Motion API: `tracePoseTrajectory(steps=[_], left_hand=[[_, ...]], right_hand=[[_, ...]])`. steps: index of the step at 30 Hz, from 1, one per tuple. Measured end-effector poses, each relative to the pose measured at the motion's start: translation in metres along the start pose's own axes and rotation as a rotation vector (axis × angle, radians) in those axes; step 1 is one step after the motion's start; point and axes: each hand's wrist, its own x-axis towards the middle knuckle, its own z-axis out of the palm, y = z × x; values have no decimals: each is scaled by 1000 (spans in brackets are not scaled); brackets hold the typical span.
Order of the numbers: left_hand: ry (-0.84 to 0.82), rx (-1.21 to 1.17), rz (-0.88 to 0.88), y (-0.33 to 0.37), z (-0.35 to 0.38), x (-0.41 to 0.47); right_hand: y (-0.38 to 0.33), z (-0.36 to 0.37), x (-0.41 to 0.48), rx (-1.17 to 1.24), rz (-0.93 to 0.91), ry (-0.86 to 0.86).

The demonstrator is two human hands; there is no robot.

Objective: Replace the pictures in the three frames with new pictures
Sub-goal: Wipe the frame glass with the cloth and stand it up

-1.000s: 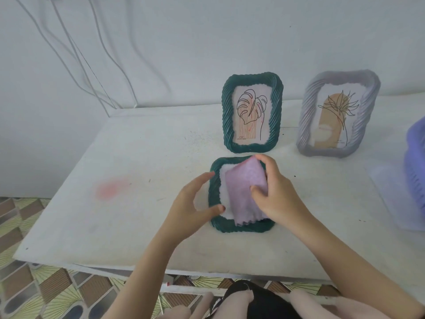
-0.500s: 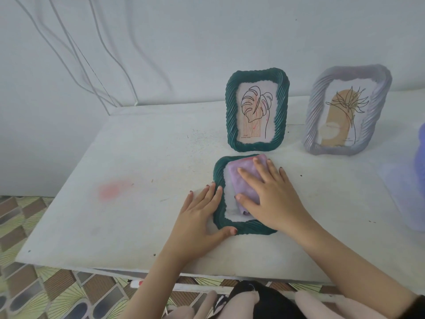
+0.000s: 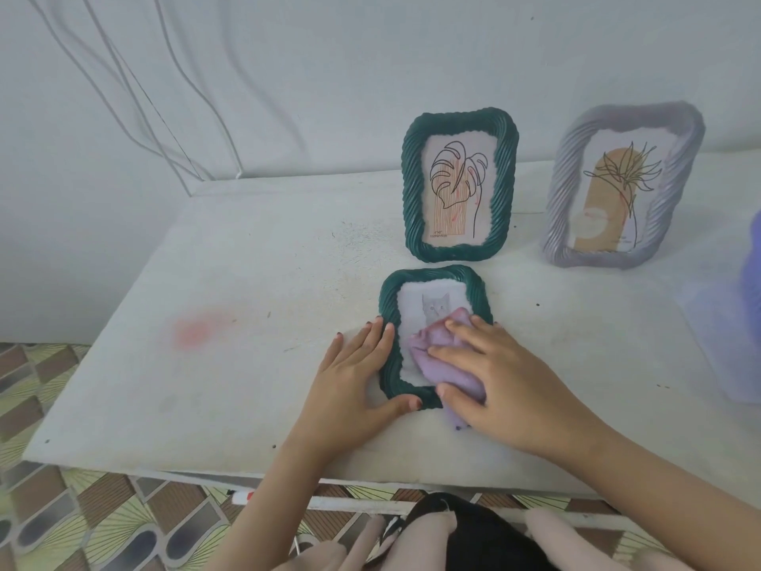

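— What's under your hands?
— A green frame (image 3: 389, 319) with a cat picture (image 3: 435, 309), flat on the table (image 3: 247, 282). My right hand (image 3: 506, 381) presses a purple cloth (image 3: 442, 356) onto it, fingers spread flat.
— The left?
— My left hand (image 3: 350, 377) lies flat against the frame's edge, fingers together, gripping nothing.
— Other frames?
— A second green frame (image 3: 412, 191) and a grey frame (image 3: 679, 129) stand upright behind.

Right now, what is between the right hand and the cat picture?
A purple cloth, pressed under the right hand onto the lying green frame's cat picture; the head view shows it.
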Motion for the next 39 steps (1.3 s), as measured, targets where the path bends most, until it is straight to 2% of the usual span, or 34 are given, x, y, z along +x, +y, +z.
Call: tracePoseTrajectory(steps=[5,9,15,21,29,33,39], left_hand=[[2,-11,-5,1,0,-1],[9,-6,-5,1,0,0],[-7,38,-10,2,1,-1],[-11,13,-32,0,1,-1],[-24,-14,-14,2,-2,-1],[-24,-20,-23,4,-3,0],[-21,-36,-27,5,-3,-1]], right_hand=[[12,-2,39,-93,64,87],[5,3,61,-51,80,144],[-5,13,26,59,-66,53],[3,10,-19,40,-30,75],[24,-5,41,-100,60,75],[10,2,64,-23,45,48],[-11,5,24,84,-64,30]])
